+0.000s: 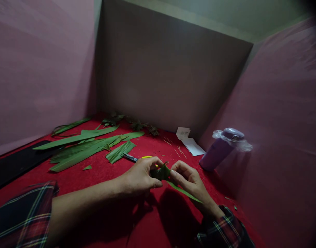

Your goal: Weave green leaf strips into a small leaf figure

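Note:
Between my hands is a small folded green leaf bundle (163, 173), held a little above the red cloth. My left hand (142, 175) grips it from the left, thumb below and fingers above. My right hand (186, 179) pinches its right side with thumb and forefinger. A narrow leaf strip (185, 193) trails from the bundle down to the right, under my right hand. Just behind my left hand lies a pair of scissors (130, 157) with yellow handles, partly hidden by the hand. A cut leaf piece (120, 152) lies by the blades.
Long green leaves (96, 146) are spread on the red cloth (77, 182) at left, beside a black flat object (20, 165). Leafy sprigs (138, 125) lie at the back. Thin sticks (180, 151), white papers (193, 146) and a purple tumbler (220, 150) stand or lie at right.

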Motion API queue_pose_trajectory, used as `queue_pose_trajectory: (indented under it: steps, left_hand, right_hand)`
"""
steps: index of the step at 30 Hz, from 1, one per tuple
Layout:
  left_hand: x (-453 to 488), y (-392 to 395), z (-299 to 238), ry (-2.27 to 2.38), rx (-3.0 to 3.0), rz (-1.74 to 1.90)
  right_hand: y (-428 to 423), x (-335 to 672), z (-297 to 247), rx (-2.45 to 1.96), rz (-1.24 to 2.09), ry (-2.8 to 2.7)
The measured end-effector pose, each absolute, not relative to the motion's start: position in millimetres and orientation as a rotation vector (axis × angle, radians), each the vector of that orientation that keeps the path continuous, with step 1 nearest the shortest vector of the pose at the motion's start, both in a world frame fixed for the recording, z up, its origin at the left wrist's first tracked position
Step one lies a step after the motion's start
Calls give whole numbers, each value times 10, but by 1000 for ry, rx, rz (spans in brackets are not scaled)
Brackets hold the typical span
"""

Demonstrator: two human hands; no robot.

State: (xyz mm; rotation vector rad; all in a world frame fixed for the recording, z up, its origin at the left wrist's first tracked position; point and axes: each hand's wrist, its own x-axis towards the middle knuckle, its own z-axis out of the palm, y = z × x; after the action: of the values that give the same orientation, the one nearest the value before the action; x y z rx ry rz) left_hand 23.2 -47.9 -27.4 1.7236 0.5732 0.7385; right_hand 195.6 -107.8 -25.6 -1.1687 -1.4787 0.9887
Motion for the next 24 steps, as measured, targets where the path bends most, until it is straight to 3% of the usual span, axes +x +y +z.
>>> queue_pose_trajectory:
  steps: [10,18,21,24]
  left_hand:
    - [198,-488,-157,556,1405,490]
    - [188,-445,-239,623,1489,427]
    - [189,-450,-261,682,1708,702]
    - [156,-452,-250,482,2132,1201]
  right_hand:
    - [-1052,1956,-241,-1244,939,-1399]
    - [-1077,1949,-254,-1228,869,-1485]
    - [-1134,1924,-261,-1198,563,-1653]
    - [-1190,1896,-282,-1056,-50,-1823]
